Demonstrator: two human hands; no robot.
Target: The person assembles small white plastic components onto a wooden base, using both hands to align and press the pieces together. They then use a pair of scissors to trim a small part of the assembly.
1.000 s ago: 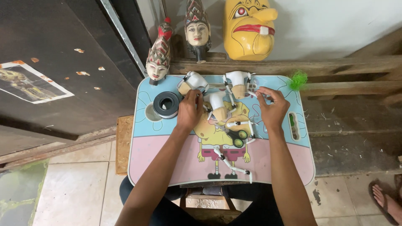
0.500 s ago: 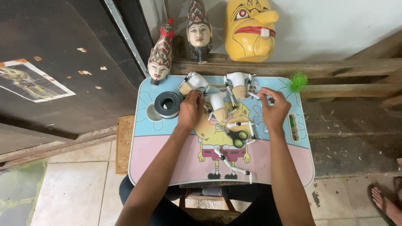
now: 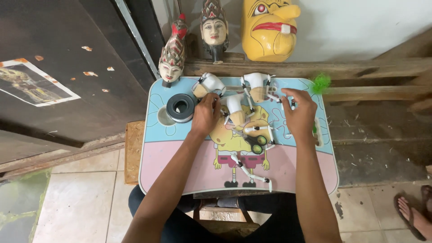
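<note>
My left hand [image 3: 206, 115] rests knuckles-up on a small blue and pink lap table [image 3: 180, 155]. Its fingertips curl down beside a white puppet torso [image 3: 209, 84], and what they grip is hidden. My right hand [image 3: 299, 111] sits at the table's right side, pinching a thin white jointed puppet arm [image 3: 291, 105]. Between the hands lie two more white torso pieces [image 3: 257, 84] [image 3: 236, 108], a long jointed white arm [image 3: 249, 171] and green-handled scissors [image 3: 257, 143].
A black tape roll [image 3: 181, 108] sits on the table left of my left hand. Two carved puppet heads [image 3: 171, 58] [image 3: 214, 28] and a yellow mask [image 3: 269, 28] stand behind on a wooden beam. A green tuft [image 3: 320, 83] lies at the right. Another person's sandalled foot [image 3: 411, 213] is lower right.
Both hands stay almost where they were; my right hand has edged slightly up and to the right with the thin arm piece.
</note>
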